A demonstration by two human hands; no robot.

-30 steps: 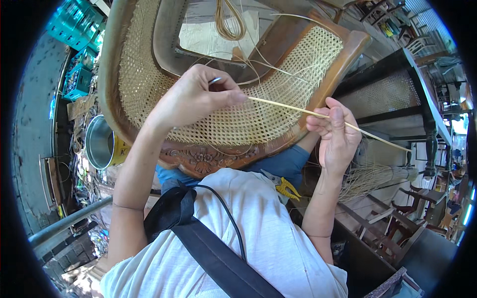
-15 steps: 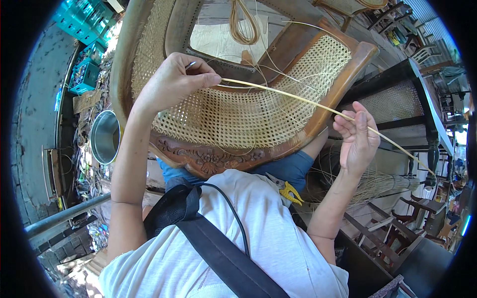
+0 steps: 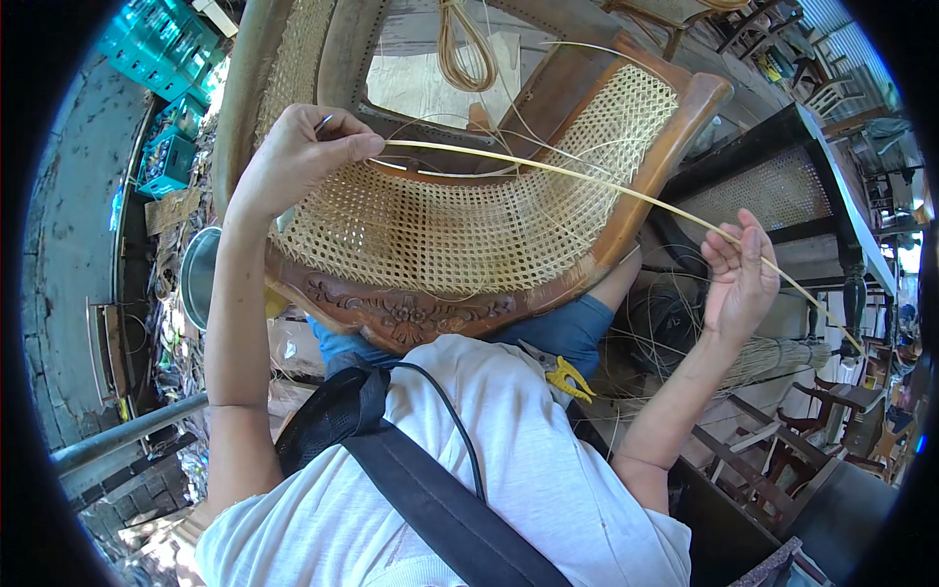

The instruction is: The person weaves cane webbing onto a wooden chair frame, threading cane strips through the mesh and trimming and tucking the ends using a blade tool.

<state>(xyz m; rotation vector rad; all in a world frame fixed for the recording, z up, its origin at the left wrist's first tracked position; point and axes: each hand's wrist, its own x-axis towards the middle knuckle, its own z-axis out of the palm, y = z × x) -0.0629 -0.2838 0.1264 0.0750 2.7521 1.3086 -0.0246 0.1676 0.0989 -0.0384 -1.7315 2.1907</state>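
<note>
"What is the work lying on?"

"The person's lap. A carved wooden chair frame (image 3: 406, 311) sits over blue shorts (image 3: 562, 338) at the centre, its woven cane panel (image 3: 460, 235) facing up."

"And the room?"

"Crowded. A dark wooden piece with a caned inset (image 3: 773, 196) stands at the right, a bundle of pale cane (image 3: 782, 357) below it, dark furniture parts (image 3: 748, 470) at the lower right. Corrugated sheeting (image 3: 861, 44) shows at the upper right."

"Any containers?"

"Teal crates (image 3: 156, 49) at the upper left. The lower one holds small things, too blurred to name. A metal bucket (image 3: 197, 284) at the left is partly behind the left forearm; I can't tell what's in it."

"What are the hands doing?"

"The left hand (image 3: 308, 161), left of centre, pinches a pale cane strand (image 3: 548, 168) between thumb and fingers; a small shiny tip (image 3: 324, 122) pokes out above. At the right, the right hand (image 3: 741, 279) has its fingers curled, the strand running between them and the thumb."

"Where does the strand run?"

"It slants down rightward across the view of the panel, its free end beyond the right hand."
</note>
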